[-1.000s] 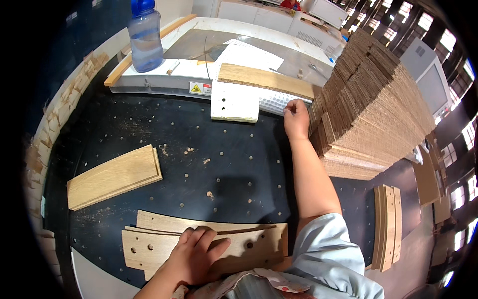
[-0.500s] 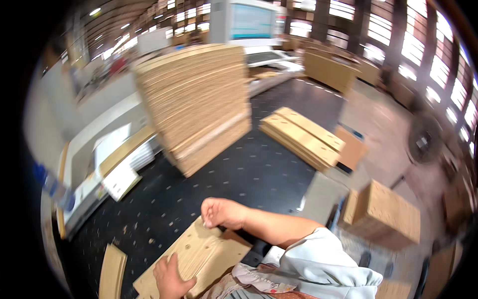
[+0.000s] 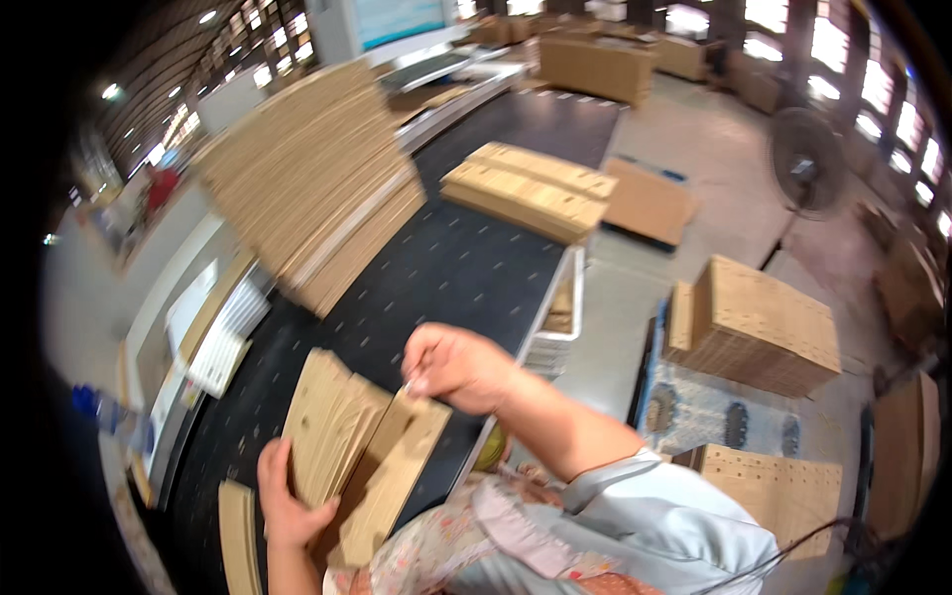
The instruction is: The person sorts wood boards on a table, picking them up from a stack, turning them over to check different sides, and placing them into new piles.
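Note:
My left hand (image 3: 285, 501) grips the near left side of a small stack of light wooden boards (image 3: 332, 421), fingers on its outer side and thumb across the near end. The stack is tilted, its layered edges showing. Right beside it lies another pale wooden board (image 3: 412, 466), partly in shadow. My right hand (image 3: 458, 369) is closed in a pinch over the far end of these boards. A tiny white bit shows at its fingertips, too small to name. A narrow curved-looking wooden strip (image 3: 238, 535) lies left of my left hand.
A tall stack of boards (image 3: 307, 178) stands on the black table (image 3: 466, 268). Farther right lie paired wooden boards (image 3: 531, 188). Beyond the table's right edge are a white crate (image 3: 565, 297), stacked panels (image 3: 764, 327) on a pallet and a fan (image 3: 808, 164). Papers (image 3: 213, 342) lie left.
The wooden boards have turned and tilted up in my left hand, which now grips their side rather than resting on top. Another board shows beside them. My view has shifted right.

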The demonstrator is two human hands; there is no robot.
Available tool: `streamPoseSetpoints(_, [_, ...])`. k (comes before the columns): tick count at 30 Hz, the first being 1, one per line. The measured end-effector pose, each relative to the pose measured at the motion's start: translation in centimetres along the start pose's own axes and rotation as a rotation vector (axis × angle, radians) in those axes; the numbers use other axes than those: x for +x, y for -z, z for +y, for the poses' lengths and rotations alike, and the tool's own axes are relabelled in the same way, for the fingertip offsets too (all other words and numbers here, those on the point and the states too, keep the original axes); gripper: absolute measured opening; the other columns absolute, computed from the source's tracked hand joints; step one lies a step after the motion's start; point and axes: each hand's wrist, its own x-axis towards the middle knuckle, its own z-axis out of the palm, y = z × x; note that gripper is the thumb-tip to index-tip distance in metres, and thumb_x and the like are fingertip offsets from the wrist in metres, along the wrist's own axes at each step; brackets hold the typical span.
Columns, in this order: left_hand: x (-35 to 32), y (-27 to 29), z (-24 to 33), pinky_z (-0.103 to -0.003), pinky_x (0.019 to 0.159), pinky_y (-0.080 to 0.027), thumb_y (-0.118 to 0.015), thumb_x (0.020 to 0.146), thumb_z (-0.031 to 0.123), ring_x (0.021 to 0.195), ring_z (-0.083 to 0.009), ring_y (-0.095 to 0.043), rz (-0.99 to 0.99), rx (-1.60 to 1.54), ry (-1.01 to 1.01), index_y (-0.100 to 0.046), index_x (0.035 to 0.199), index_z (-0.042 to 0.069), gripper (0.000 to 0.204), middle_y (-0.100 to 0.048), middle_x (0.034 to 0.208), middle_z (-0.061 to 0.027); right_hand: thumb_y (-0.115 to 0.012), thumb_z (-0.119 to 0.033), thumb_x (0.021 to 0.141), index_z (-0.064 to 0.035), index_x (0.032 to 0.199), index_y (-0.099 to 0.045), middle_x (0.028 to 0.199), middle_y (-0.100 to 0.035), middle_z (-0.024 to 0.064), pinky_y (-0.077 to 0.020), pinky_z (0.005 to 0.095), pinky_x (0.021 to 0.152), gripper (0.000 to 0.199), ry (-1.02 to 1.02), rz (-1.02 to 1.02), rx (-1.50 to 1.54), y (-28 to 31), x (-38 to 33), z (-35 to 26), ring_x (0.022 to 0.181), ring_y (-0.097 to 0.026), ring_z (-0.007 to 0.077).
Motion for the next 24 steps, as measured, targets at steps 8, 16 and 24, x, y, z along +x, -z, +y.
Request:
streamPoseSetpoints(8, [1.4, 0.6, 1.5, -0.041, 0.091, -0.041, -0.081, 0.039, 0.019, 0.111, -0.0325, -0.048, 0.050, -0.078, -0.229, -0.047, 0.128, 0.009, 0.095, -0.045, 0.123, -0.0181, -0.066, 0.007, 0.074, -0.0025, 0.090, -0.053, 0.084, -0.057, 0.0031, -0.0456, 0.0236, 0.073, 0.023, -0.175, -0.183, -0.167, -6.0, 1.7, -4.2, 0.080, -0.055, 0.0103])
streamPoseSetpoints(16, [0.8, 0.4, 1.4, -0.042, 0.091, -0.042, -0.079, 0.040, 0.019, 0.109, -0.0333, -0.049, 0.097, -0.094, -0.243, -0.044, 0.128, 0.009, 0.095, -0.045, 0.122, -0.0199, -0.059, 0.007, 0.072, -0.0023, 0.090, -0.052, 0.082, -0.056, 0.0015, -0.0443, 0.0214, 0.070, 0.022, -0.307, -0.321, -0.381, -6.8, 3.2, -5.5, 0.077, -0.053, 0.0077])
streamPoseSetpoints(24, [1.1, 0.1, 1.4, -0.043, 0.090, -0.041, -0.078, 0.041, 0.020, 0.108, -0.0341, -0.049, 0.104, -0.108, -0.234, -0.043, 0.128, 0.011, 0.094, -0.046, 0.121, -0.0209, -0.060, 0.007, 0.078, -0.0026, 0.092, -0.052, 0.084, -0.057, 0.0006, -0.0443, 0.0210, 0.073, 0.019, -0.343, -0.357, -0.421, -6.1, 3.9, -5.8, 0.080, -0.053, 0.0066])
